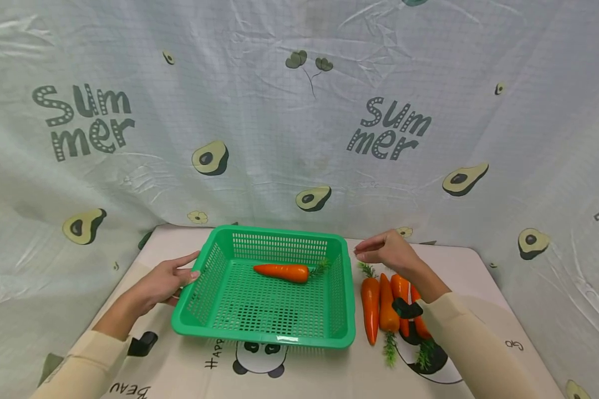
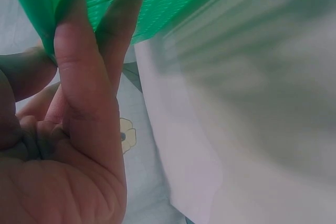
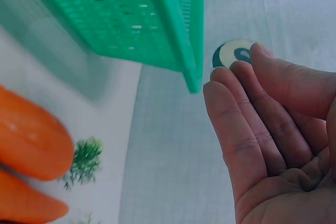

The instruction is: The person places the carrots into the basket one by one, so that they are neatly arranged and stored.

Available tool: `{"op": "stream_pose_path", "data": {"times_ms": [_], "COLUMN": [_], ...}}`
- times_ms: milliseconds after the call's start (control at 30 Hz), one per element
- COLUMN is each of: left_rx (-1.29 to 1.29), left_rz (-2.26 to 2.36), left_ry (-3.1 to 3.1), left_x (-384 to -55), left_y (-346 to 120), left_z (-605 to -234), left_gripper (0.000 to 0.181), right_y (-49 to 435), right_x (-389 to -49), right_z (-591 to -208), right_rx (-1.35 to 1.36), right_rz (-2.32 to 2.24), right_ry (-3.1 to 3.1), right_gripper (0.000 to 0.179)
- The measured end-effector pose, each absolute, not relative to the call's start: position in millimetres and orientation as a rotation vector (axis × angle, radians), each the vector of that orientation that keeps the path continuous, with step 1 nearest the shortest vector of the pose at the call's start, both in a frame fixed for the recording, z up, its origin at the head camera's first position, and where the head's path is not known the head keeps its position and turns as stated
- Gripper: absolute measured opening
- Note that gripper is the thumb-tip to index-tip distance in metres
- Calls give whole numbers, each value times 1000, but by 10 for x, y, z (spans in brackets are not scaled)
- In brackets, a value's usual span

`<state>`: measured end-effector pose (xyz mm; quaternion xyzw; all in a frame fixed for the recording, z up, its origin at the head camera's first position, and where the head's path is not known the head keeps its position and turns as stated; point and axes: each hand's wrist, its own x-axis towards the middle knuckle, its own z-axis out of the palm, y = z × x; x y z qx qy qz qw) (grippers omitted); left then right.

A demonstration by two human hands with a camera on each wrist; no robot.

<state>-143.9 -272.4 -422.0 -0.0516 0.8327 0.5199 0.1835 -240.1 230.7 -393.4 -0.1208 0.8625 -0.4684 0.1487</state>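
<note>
A green plastic basket [image 1: 262, 342] with slotted walls holds one orange carrot [image 1: 282, 272] with a green leafy top. My left hand [image 1: 162, 281] grips the basket's left side, thumb at the rim and fingers against the outer wall; the left wrist view shows these fingers [image 2: 84, 72] pressed to the green mesh. Just past the basket's right back corner, my right hand [image 1: 386, 252] hangs with its fingers loosely bent and nothing in them. In the right wrist view its fingertips are beside the basket's rim [image 3: 173, 30]. Below this hand lie several more carrots [image 1: 371, 302], partly covered by the forearm.
The pale table [image 1: 189, 368] carries printed pandas and lettering. A white curtain [image 1: 259, 188] with avocado and "summer" prints rises behind it and along both sides. Dark bands [image 1: 142, 343] circle both wrists.
</note>
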Motion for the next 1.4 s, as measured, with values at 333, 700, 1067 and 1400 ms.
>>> {"op": "stream_pose_path", "data": {"times_ms": [333, 700, 1067, 1400], "left_rx": [-158, -165, -164, -152], "left_rz": [1446, 1442, 1446, 1449], "left_ry": [2362, 2366, 2362, 2361], "left_x": [-1440, -1447, -1447, -1451], "left_y": [-2725, -2741, -2724, -2728], "left_z": [-4220, -4221, -4213, -4221], "left_gripper": [71, 70, 71, 71], "right_y": [2610, 2930, 3200, 3385], "right_x": [-2320, -2197, -2052, -1924], "right_z": [-4035, -4166, -4320, -4488], "right_rx": [-256, -193, -103, -11], "right_rz": [-1326, -1296, -1247, -1213], "right_ry": [2527, 2563, 2616, 2655], "right_gripper": [33, 35, 39, 43]}}
